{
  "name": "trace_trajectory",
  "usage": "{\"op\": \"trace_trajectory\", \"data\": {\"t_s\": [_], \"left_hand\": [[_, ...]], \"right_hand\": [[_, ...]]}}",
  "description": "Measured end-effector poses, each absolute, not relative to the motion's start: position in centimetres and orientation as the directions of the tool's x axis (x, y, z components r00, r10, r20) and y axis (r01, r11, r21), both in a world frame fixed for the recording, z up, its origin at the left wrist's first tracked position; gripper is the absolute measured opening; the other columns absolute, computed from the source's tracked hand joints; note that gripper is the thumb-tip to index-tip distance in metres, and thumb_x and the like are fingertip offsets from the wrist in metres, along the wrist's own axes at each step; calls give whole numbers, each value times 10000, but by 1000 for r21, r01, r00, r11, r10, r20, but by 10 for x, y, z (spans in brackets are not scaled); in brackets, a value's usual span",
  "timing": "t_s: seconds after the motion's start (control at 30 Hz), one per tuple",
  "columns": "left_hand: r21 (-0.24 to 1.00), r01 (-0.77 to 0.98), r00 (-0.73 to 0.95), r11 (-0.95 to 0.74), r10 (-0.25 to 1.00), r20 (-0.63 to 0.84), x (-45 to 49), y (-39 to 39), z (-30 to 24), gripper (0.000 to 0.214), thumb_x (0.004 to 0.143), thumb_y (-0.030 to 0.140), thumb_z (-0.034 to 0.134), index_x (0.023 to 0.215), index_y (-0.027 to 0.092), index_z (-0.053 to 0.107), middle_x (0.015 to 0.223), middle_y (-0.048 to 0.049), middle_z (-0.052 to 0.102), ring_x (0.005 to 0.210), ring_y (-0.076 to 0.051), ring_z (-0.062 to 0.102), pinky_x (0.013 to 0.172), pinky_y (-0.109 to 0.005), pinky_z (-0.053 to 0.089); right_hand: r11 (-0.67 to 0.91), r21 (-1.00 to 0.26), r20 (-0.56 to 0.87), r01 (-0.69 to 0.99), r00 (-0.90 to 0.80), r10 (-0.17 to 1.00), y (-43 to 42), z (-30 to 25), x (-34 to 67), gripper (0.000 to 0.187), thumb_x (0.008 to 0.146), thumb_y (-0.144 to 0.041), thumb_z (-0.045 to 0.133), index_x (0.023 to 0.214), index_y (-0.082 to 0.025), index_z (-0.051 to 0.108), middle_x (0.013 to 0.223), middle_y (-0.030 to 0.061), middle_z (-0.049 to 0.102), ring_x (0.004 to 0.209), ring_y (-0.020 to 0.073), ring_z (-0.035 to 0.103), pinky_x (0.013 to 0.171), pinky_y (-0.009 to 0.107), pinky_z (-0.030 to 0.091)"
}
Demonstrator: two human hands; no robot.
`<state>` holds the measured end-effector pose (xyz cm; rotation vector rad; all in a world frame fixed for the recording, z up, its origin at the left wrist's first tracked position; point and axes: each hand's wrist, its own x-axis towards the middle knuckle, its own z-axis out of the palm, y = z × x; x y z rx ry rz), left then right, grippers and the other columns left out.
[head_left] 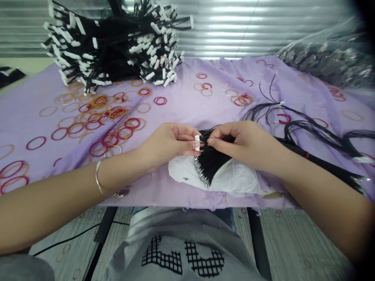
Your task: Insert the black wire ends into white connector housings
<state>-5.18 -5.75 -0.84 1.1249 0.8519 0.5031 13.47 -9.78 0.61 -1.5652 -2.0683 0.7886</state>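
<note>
My left hand (178,142) pinches a small white connector (197,143) between thumb and fingers. Just to its right, my right hand (234,136) has its thumb and forefinger closed on a black wire by the connector; the exact grip is partly hidden. Below both hands fans a bundle of black wires (215,166) with shiny metal terminals (202,171) along its edge. The bundle lies on a white sheet (243,177) at the table's near edge.
A big heap of black cables with white connectors (117,47) stands at the back left. Rubber bands (117,113) lie scattered on the purple cloth (175,105). Loose black wires (313,132) spread at right, with a clear plastic bag (331,58) of shiny parts behind.
</note>
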Motion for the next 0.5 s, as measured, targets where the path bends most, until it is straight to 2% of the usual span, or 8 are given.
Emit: {"op": "trace_trajectory", "data": {"t_s": [0.1,0.3,0.5], "left_hand": [[924,58,597,379,728,-336,-52,-57,-9,294,584,93,756,854,132,648,792,-28,688,677,-95,631,640,-186,508],[921,56,617,386,712,-336,-52,-58,-8,281,604,89,743,865,122,643,789,-29,682,668,-81,625,614,-158,502],[916,64,591,397,724,-355,-51,-57,-8,277,591,79,745,844,123,641,779,-34,687,668,-92,635,638,-181,515]], "right_hand": [[209,-661,-3,721,-281,960,-98,6,135,200,796,-313,522,735,-150,620,628,-20,562,529,63,430,506,211,308],[226,-631,-15,743,-303,953,-97,8,135,212,823,-305,499,717,-156,607,574,-34,492,512,58,394,498,215,273],[203,-643,-44,738,-301,953,-97,10,135,215,822,-293,501,711,-152,619,578,-27,508,524,65,399,504,216,277]]}}
